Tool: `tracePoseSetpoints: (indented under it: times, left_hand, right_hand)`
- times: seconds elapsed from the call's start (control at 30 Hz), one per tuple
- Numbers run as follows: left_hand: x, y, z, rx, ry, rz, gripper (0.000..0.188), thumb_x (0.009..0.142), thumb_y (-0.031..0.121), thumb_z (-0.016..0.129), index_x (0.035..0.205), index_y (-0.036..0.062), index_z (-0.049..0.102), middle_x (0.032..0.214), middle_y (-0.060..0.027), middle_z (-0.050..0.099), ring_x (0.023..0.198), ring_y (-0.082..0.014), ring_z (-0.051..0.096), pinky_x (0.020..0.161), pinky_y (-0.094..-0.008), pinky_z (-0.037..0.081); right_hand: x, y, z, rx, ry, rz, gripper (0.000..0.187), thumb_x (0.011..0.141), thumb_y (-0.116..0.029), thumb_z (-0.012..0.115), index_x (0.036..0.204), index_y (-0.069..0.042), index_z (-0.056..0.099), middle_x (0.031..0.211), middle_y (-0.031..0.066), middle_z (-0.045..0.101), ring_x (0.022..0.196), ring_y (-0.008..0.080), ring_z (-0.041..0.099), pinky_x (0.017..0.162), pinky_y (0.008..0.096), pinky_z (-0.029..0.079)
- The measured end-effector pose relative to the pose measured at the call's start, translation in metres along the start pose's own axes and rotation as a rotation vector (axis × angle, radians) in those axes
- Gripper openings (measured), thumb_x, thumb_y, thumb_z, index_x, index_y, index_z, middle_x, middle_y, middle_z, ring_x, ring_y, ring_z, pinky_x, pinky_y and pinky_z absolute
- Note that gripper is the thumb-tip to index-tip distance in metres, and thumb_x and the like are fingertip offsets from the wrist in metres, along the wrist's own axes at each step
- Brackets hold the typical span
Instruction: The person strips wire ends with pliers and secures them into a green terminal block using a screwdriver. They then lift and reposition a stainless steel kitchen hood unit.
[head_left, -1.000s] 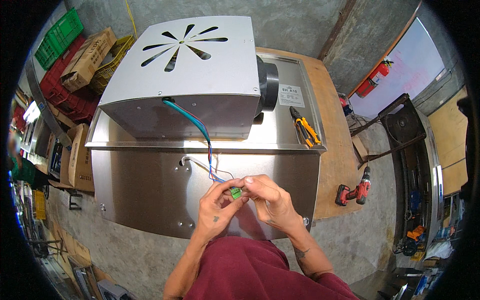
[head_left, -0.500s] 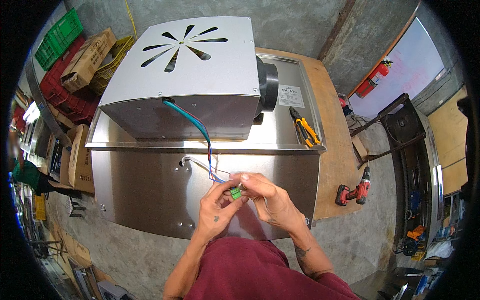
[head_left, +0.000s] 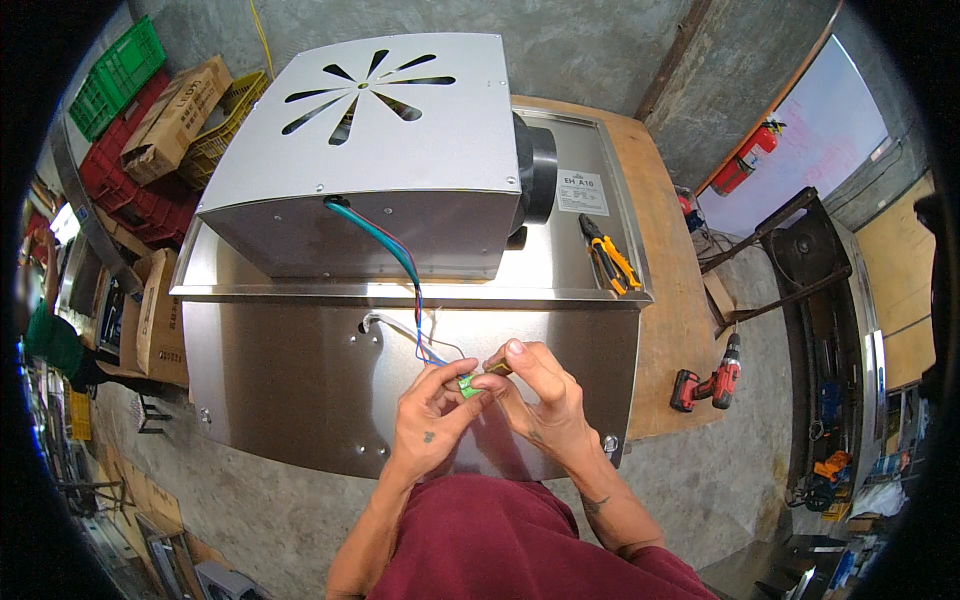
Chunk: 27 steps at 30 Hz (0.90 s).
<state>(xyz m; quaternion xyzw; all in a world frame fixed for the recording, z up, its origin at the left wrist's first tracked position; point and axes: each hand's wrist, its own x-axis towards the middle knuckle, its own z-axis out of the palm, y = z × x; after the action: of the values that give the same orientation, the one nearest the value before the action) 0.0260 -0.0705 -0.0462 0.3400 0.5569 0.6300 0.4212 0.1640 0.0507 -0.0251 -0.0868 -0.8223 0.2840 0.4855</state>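
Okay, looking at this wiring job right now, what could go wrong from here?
The small green connector is pinched only by fingertips of the left hand and right hand, so it could slip. The thin wires run taut-looking from the metal housing; a tug might strain them.

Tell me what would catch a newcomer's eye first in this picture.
The big silver metal housing with star-shaped vent slots fills the upper middle, sitting on a stainless steel cabinet. Just below, at the cabinet's front, the left hand and right hand pinch a small green connector at the end of coloured wires. Yellow-handled pliers lie to the right.
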Motion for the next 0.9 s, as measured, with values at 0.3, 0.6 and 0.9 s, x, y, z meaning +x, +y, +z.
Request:
tracePoseSetpoints:
  times: [0.3,0.6,0.9]
  left_hand:
    - [0.003,0.000,0.000,0.045,-0.018,0.057,0.045,0.095,-0.007,0.079,0.138,-0.0086,0.066,0.111,-0.0052,0.060,0.088,-0.0069,0.066,0.073,-0.0224,0.057]
    - [0.002,-0.003,-0.003,0.086,-0.018,0.001,0.046,0.094,-0.006,0.081,0.138,-0.0094,0.065,0.115,-0.0063,0.062,0.092,-0.0109,0.070,0.078,-0.0247,0.059]
    - [0.000,0.000,0.001,0.067,-0.008,0.054,0.045,0.095,-0.008,0.079,0.138,-0.0089,0.065,0.114,-0.0065,0.062,0.089,-0.0094,0.067,0.076,-0.0243,0.059]
  right_hand:
    - [0.012,-0.009,-0.005,0.158,-0.058,0.036,0.084,0.086,0.021,0.074,0.156,-0.014,0.044,0.119,0.0204,0.071,0.097,0.0311,0.076,0.076,0.0392,0.065]
    - [0.013,-0.008,-0.012,0.158,-0.098,0.086,0.080,0.089,0.017,0.075,0.154,-0.016,0.042,0.124,0.0198,0.070,0.104,0.0323,0.075,0.086,0.0380,0.066]
    - [0.013,-0.011,-0.009,0.238,-0.140,0.111,0.081,0.088,0.025,0.065,0.155,-0.016,0.045,0.123,0.0177,0.070,0.103,0.0301,0.075,0.083,0.0328,0.067]
